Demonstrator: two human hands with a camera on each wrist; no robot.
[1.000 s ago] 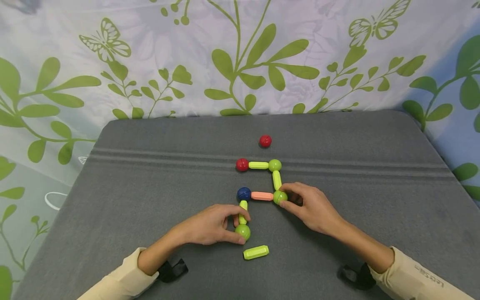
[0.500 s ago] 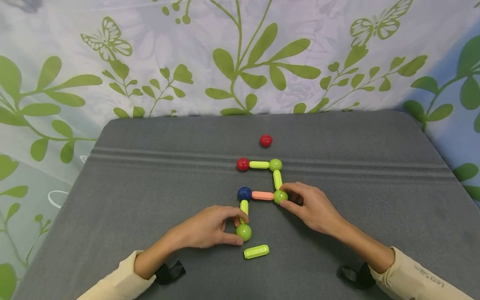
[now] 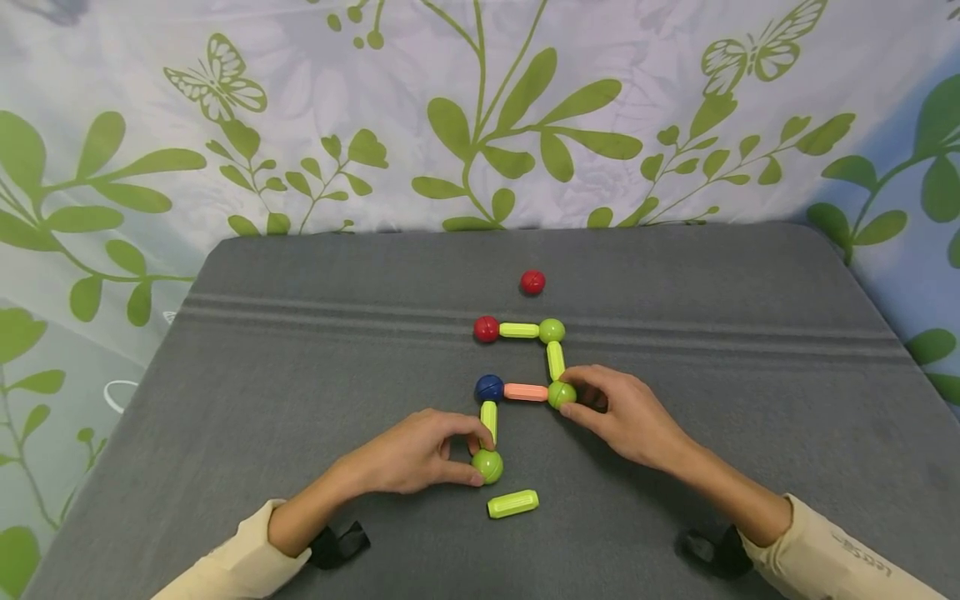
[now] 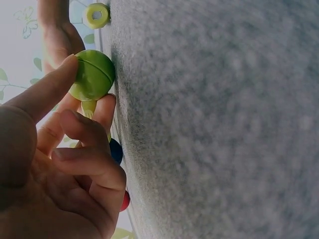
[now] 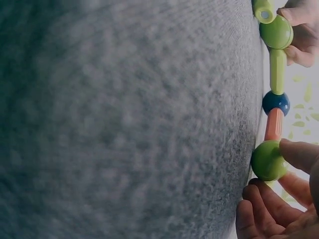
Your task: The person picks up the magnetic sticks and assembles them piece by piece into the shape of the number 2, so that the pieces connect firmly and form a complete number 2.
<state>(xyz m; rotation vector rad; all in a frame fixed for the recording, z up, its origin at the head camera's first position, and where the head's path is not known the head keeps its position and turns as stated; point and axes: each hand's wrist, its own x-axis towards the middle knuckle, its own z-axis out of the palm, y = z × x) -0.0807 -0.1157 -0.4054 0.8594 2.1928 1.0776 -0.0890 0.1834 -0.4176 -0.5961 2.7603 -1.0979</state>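
Observation:
My left hand (image 3: 418,452) holds a green ball (image 3: 489,467) between thumb and fingers; in the left wrist view the thumb touches this green ball (image 4: 93,75). From it a yellow-green stick (image 3: 489,414) runs up to a blue ball (image 3: 490,388). An orange stick (image 3: 526,392) joins the blue ball to another green ball (image 3: 561,394), which my right hand (image 3: 628,414) pinches. Beyond that, a yellow-green stick (image 3: 555,360) leads to a third green ball (image 3: 552,330), then another stick (image 3: 519,330) reaches a red ball (image 3: 486,328).
A loose yellow-green stick (image 3: 513,503) lies near the left hand's green ball. One separate red ball (image 3: 533,282) sits behind the chain. All rest on a grey cloth-covered table (image 3: 300,350), with a leaf-patterned curtain (image 3: 315,108) at its far edge.
The left thumb and fingers have shifted very slightly about the green ball. The right hand and the chain stay put apart from a small shift of the head view.

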